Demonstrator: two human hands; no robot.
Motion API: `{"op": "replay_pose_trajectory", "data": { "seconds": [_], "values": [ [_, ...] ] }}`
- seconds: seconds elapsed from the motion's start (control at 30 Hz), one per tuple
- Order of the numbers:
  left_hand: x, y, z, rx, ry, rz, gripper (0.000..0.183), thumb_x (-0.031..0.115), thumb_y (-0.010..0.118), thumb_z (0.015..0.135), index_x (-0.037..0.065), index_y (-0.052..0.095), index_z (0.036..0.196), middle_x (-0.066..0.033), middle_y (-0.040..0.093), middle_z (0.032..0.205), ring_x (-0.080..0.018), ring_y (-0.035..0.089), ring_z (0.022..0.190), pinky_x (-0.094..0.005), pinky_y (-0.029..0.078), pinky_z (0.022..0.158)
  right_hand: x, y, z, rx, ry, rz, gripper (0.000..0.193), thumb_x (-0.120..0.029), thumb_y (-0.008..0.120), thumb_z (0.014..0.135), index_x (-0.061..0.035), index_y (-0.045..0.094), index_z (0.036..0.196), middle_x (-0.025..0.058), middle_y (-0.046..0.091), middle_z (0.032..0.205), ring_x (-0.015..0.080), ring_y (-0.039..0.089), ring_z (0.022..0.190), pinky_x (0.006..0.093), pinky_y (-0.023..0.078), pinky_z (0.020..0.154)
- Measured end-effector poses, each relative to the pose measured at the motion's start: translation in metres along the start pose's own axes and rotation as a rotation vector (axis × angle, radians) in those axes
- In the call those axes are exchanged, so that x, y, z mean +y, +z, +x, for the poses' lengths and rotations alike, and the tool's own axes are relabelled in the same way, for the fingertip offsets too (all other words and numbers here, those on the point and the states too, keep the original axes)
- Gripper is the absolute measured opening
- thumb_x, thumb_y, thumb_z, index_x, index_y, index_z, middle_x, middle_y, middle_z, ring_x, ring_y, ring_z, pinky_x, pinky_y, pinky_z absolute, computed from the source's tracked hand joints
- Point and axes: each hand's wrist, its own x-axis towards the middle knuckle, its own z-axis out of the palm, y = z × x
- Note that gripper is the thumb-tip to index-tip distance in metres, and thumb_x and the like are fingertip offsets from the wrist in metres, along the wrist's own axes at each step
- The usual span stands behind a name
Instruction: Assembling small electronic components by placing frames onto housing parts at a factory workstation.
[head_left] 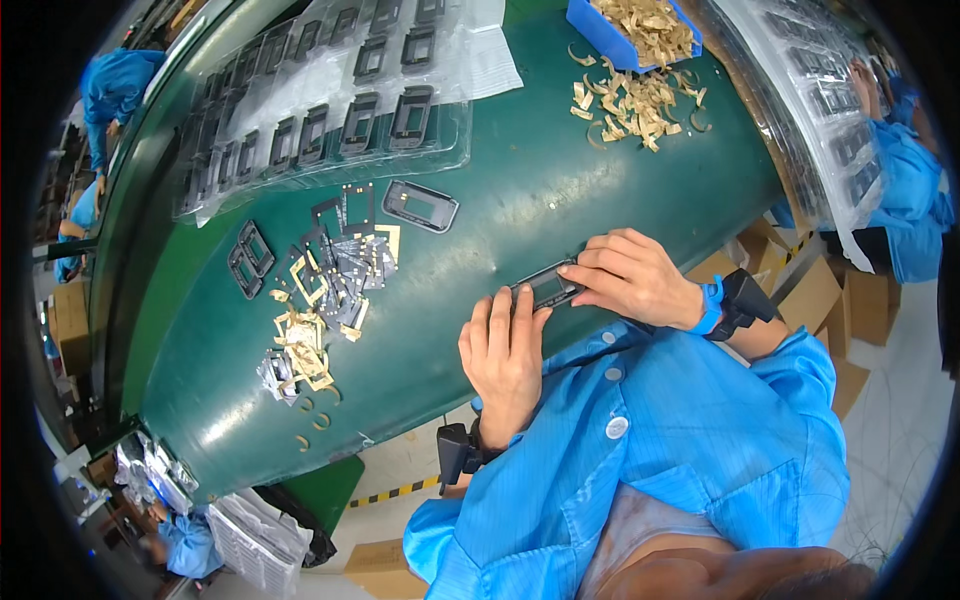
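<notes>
Both my hands rest on a small black rectangular frame part (551,284) lying near the front edge of the green belt table (520,190). My left hand (503,352) presses its left end with the fingertips. My right hand (632,278) holds its right end, fingers curled over it. Another black frame part (420,206) lies flat further back on the belt. To the left sits a pile of thin black and tan film pieces (335,270).
Clear plastic trays (320,120) of black frame parts fill the far left of the belt. A blue bin (640,30) and scattered tan strips (635,100) lie at the back right. Two black frames (250,260) lie left. Other workers in blue coats stand at the right and left edges.
</notes>
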Motion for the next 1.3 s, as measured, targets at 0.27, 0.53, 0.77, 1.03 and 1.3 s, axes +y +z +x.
{"op": "replay_pose_trajectory", "data": {
  "seconds": [0.27,0.53,0.77,1.03,1.3],
  "values": [
    [0.007,-0.008,0.009,-0.016,0.062,0.133,0.046,0.024,0.076,0.085,0.03,0.068,0.13,-0.0068,0.06,0.116,-0.0278,0.057,0.107,-0.04,0.044,0.089,-0.003,0.0,0.0,0.053,-0.011,-0.013,0.052,-0.023,0.079,0.077,-0.0028,0.066,0.124,0.0045,0.065,0.1,0.0211,0.062,0.092,0.0331,0.05,0.077],
    [0.005,-0.004,0.009,0.039,0.111,0.209,0.04,0.032,0.068,0.09,0.032,0.067,0.13,-0.0078,0.063,0.111,-0.027,0.061,0.1,-0.0388,0.047,0.078,-0.001,0.002,-0.001,0.068,-0.049,-0.035,0.048,-0.022,0.077,0.08,-0.0034,0.066,0.123,0.0051,0.064,0.1,0.0212,0.062,0.092,0.0334,0.05,0.077],
    [0.008,-0.001,0.005,0.008,0.07,0.201,0.043,0.029,0.074,0.087,0.028,0.069,0.129,-0.0106,0.061,0.117,-0.0295,0.059,0.106,-0.0417,0.048,0.086,-0.002,0.003,0.002,0.054,-0.043,-0.034,0.047,-0.024,0.078,0.079,-0.005,0.069,0.121,0.0051,0.063,0.099,0.0217,0.062,0.09,0.0345,0.051,0.076],
    [0.008,0.001,-0.002,0.037,0.057,0.187,0.04,0.026,0.074,0.087,0.018,0.07,0.127,-0.0125,0.062,0.119,-0.0316,0.06,0.108,-0.042,0.05,0.088,-0.004,0.005,-0.002,0.069,-0.037,-0.005,0.048,-0.021,0.076,0.081,0.0027,0.064,0.121,0.0075,0.063,0.103,0.0225,0.063,0.094,0.0348,0.053,0.077],
    [0.003,-0.002,-0.001,0.103,0.074,0.12,0.037,0.02,0.077,0.087,0.007,0.071,0.121,-0.0145,0.065,0.12,-0.0331,0.063,0.106,-0.0413,0.052,0.087,-0.006,0.009,0.001,0.005,-0.071,-0.163,0.042,-0.027,0.065,0.087,-0.009,0.062,0.126,0.0029,0.058,0.098,0.0174,0.058,0.091,0.031,0.046,0.072]
  ]
}}
